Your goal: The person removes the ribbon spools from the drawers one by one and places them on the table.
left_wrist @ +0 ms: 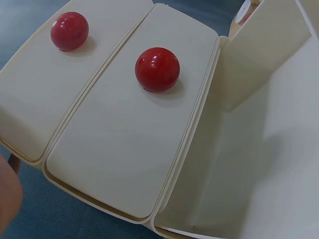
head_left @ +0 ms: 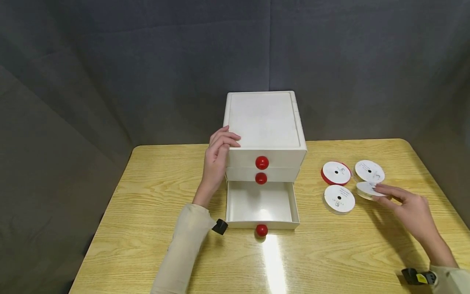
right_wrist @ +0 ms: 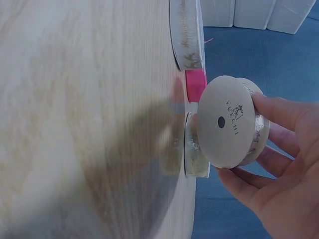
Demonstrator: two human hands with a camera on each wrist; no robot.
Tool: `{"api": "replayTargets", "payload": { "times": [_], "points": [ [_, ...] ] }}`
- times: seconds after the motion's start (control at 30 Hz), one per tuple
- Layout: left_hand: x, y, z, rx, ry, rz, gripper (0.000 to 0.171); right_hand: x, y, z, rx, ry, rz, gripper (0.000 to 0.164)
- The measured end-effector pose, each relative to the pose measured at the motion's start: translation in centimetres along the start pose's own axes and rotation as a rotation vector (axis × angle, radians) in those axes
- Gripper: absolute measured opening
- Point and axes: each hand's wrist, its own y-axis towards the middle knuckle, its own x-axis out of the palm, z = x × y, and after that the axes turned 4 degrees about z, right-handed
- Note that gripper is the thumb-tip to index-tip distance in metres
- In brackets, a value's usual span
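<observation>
A white cabinet (head_left: 262, 120) with red-knobbed drawers stands on the table, its bottom drawer (head_left: 262, 202) pulled out with nothing inside. My left hand (head_left: 216, 159) rests at the cabinet's front left corner, fingers lying over the top edge. At the right, my right hand (head_left: 413, 212) pinches a ribbon spool (right_wrist: 225, 124) by its rim between thumb and fingers. The spool is tilted and raised off the table, its white printed face showing in the right wrist view. Beside it lie a red ribbon spool (head_left: 335, 172) and two pale ones, a nearer spool (head_left: 339, 199) and a farther spool (head_left: 369, 171).
The wooden table (head_left: 158, 196) ends at a dark curtain (head_left: 176, 81) behind and at the sides. Two closed drawers with red knobs (head_left: 262, 162) sit above the pulled-out one. The open drawer juts toward the front of the table.
</observation>
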Motion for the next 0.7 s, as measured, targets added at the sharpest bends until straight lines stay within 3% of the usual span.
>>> {"api": "replayTargets", "payload": {
  "times": [0.37, 0.7],
  "points": [
    [0.04, 0.01, 0.04, 0.002, 0.002, 0.000, 0.029, -0.02, -0.31, 0.24, 0.000, 0.000, -0.037, 0.028],
    [0.02, -0.02, 0.10, -0.006, 0.010, 0.001, 0.029, 0.03, -0.63, 0.68, -0.059, -0.094, -0.121, 0.035]
  ]
}}
